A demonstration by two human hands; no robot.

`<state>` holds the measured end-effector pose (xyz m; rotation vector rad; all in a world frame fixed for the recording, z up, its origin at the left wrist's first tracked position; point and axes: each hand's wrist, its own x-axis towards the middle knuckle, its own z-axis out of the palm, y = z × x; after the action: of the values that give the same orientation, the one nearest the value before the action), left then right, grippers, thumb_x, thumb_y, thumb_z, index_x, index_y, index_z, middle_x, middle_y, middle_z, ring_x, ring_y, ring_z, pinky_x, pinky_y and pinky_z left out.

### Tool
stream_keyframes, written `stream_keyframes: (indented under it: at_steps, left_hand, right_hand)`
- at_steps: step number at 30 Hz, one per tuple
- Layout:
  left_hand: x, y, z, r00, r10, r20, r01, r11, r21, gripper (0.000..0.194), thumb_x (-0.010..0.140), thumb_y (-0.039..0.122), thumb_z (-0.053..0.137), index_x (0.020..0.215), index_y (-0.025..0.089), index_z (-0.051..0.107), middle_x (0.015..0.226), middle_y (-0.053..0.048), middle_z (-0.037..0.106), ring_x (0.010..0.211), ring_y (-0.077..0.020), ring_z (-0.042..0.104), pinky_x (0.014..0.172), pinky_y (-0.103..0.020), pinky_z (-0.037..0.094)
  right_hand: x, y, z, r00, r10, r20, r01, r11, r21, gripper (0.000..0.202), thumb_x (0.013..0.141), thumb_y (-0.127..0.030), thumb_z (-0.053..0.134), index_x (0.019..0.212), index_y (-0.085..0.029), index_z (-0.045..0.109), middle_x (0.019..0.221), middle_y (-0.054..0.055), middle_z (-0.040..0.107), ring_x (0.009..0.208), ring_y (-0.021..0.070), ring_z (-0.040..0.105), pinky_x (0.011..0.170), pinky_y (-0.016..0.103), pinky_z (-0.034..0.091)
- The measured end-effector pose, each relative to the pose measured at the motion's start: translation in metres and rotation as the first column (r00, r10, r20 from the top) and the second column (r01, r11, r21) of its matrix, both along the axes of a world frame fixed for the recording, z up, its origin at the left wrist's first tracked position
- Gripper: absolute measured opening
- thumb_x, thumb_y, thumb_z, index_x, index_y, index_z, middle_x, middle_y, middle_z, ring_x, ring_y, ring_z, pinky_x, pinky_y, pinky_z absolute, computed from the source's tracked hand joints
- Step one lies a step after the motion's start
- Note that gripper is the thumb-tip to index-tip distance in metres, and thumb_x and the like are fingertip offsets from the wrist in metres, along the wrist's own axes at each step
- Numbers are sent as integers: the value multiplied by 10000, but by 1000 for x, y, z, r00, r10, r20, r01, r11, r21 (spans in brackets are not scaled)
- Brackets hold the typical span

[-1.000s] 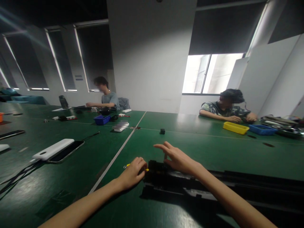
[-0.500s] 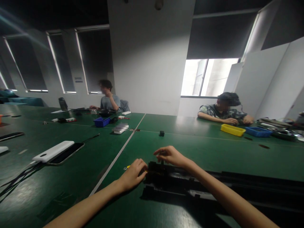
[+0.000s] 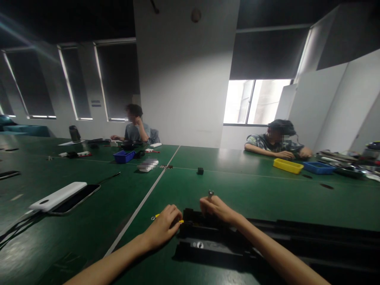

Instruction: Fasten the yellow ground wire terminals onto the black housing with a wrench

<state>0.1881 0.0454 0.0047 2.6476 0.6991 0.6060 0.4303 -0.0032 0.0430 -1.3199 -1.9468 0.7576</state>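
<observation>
Long black channel-like parts (image 3: 285, 237) lie on the green table and run off to the right. At their left end my left hand (image 3: 166, 222) is closed on a yellow piece (image 3: 181, 221), which shows at its fingertips. A small metal ring with a yellow sleeve (image 3: 154, 217) sticks out on the hand's far side. My right hand (image 3: 216, 208) is over the far black part, its fingers wrapped round a small metal tool (image 3: 210, 194) whose forked tip points up. The tool's lower end is hidden.
Beyond my hands a small black block (image 3: 200, 171) sits on the table (image 3: 166, 261). A white power bank (image 3: 59, 196) and phone are at left. Blue bin (image 3: 124, 157), yellow bin (image 3: 287, 166) and another blue bin (image 3: 319, 168) stand farther off. Two people sit across the table.
My right hand has closed and moved slightly down, and the metal tool now shows upright in it. More of the yellow piece shows by my left hand. The view has shifted slightly.
</observation>
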Motion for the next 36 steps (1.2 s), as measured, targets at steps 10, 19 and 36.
stream_keyframes:
  at_steps: [10, 19, 36]
  left_hand:
    - [-2, 0, 1, 1000, -14, -12, 13, 1000, -19, 70, 883, 133, 482, 918, 190, 505, 967, -19, 509, 904, -164, 468, 792, -274, 403]
    - [-2, -1, 2, 1000, -14, -18, 14, 1000, -17, 84, 871, 120, 497, 922, 186, 511, 967, -22, 513, 911, -172, 466, 797, -286, 406]
    - [0, -2, 3, 1000, 13, -16, -13, 1000, 28, 101, 844, 101, 503, 897, 186, 517, 957, -25, 516, 913, -179, 463, 801, -290, 397]
  right_hand:
    - [-2, 4, -3, 994, -42, -100, 37, 998, -53, 712, 790, -764, 316, 576, -133, 566, 511, -7, 435, 492, 104, 393, 506, 236, 331]
    - [-1, 8, -9, 987, -92, -132, 80, 992, -94, 734, 786, -766, 306, 597, -122, 604, 428, -30, 388, 408, 87, 355, 439, 220, 275]
    - [-5, 5, -3, 988, -47, -149, 33, 995, -96, 731, 767, -774, 327, 568, -123, 594, 422, -37, 381, 405, 75, 330, 435, 216, 261]
